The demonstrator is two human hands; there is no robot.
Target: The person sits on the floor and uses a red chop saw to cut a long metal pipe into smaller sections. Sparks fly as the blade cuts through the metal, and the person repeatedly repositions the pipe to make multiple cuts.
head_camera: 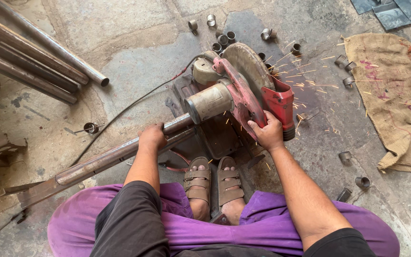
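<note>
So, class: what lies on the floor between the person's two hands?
In the head view, between the left hand on the steel pipe and the right hand lies the red chop saw.

Soft, even daylight fills the scene, bright with no harsh glare. Shadows are faint and short, darkest under the saw point(243, 90) and the pipes point(29, 57). Sparks point(310, 85) streak as thin orange lines (motion blur). Focus is sharp throughout; the edges bend slightly, as through a wide lens.
</note>
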